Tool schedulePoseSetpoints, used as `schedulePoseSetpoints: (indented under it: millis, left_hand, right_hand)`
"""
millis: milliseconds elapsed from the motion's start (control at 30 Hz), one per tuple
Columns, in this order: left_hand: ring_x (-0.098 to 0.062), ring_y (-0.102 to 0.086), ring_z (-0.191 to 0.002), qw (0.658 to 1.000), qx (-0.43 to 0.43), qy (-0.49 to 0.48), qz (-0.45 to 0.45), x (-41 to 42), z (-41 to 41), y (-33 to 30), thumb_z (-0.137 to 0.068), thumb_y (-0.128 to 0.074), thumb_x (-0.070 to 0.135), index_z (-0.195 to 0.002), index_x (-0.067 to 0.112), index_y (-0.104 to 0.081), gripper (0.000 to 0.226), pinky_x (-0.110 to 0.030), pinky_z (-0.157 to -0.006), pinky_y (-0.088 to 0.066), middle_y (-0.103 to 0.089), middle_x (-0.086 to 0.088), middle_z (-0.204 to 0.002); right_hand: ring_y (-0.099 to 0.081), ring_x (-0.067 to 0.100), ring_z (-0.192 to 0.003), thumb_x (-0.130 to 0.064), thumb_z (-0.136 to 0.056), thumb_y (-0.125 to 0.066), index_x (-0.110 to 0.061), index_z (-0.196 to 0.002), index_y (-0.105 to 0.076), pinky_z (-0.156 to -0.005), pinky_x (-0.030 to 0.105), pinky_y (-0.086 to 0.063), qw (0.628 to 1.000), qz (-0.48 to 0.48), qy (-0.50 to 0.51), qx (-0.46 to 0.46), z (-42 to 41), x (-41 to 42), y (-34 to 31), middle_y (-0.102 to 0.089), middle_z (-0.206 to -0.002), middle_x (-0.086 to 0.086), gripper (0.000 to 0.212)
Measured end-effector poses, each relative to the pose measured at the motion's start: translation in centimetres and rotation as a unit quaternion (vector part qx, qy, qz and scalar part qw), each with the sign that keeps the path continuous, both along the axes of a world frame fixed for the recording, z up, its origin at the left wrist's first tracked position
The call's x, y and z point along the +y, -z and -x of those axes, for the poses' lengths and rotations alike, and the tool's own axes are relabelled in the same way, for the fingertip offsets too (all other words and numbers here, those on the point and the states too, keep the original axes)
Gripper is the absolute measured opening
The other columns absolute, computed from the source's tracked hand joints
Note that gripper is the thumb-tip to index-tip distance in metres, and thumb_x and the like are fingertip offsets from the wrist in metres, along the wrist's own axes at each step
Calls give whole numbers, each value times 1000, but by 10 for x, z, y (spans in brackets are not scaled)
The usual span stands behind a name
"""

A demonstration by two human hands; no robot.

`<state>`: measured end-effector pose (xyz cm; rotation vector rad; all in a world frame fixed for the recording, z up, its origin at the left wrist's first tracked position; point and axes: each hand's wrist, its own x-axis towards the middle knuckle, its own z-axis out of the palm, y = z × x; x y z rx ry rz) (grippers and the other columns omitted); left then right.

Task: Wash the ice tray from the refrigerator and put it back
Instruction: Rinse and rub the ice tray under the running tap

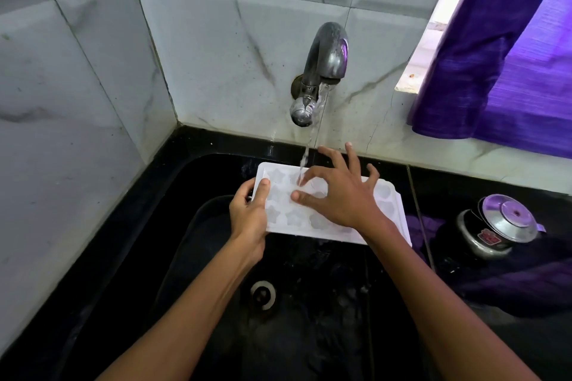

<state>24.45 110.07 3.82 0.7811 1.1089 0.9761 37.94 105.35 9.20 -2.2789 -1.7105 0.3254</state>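
Observation:
A white ice tray (387,204) with star-shaped moulds is held level over the black sink (192,244), under the metal tap (325,62). A thin stream of water (306,155) falls from the tap onto the tray's far side. My left hand (249,215) grips the tray's left edge, thumb on top and fingers underneath. My right hand (343,192) lies over the middle of the tray with its fingers spread, thumb and forefinger touching the moulds where the water lands.
The sink's drain (263,294) lies below the tray. On the black counter to the right stands a steel pressure cooker (495,226). A purple curtain (507,56) hangs at the window above it. Marble-tiled walls (77,102) close in the left and back.

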Motion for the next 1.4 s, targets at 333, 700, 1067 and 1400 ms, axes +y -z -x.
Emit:
schedulePoseSetpoints:
  millis: [333,700,1067,1400]
  left_hand:
    - [-22,-71,-82,999,-6,27,21,-15,17,5,-94,-55,29,-123,19,-56,31,-32,-59,-58,-71,-8,-102]
    - [-24,-71,-90,998,-34,55,22,-21,27,6,-95,-52,25,-121,23,-56,26,-39,-72,-59,-72,-7,-103]
    - [-20,-72,-82,996,-58,69,17,-17,35,1,-94,-53,24,-110,28,-60,18,-36,-65,-59,-75,-1,-93]
    - [-22,-72,-87,994,-82,72,12,-20,40,-6,-94,-51,24,-113,26,-58,20,-37,-69,-60,-74,-3,-99]
  right_hand:
    - [26,31,-142,-66,-77,-57,-41,-97,-69,-109,61,11,994,42,-3,-100,20,8,4,-1,-160,-7,34]
    - [29,35,-140,-62,-81,-55,-40,-103,-69,-109,60,12,992,60,-11,-110,28,7,6,7,-159,-6,35]
    - [29,34,-140,-67,-80,-52,-42,-107,-67,-109,60,12,995,47,9,-86,32,5,3,8,-159,-6,40]
    - [12,20,-143,-60,-60,-75,-35,-70,-71,-111,55,-1,989,-119,85,14,38,-5,9,-16,-154,-16,28]
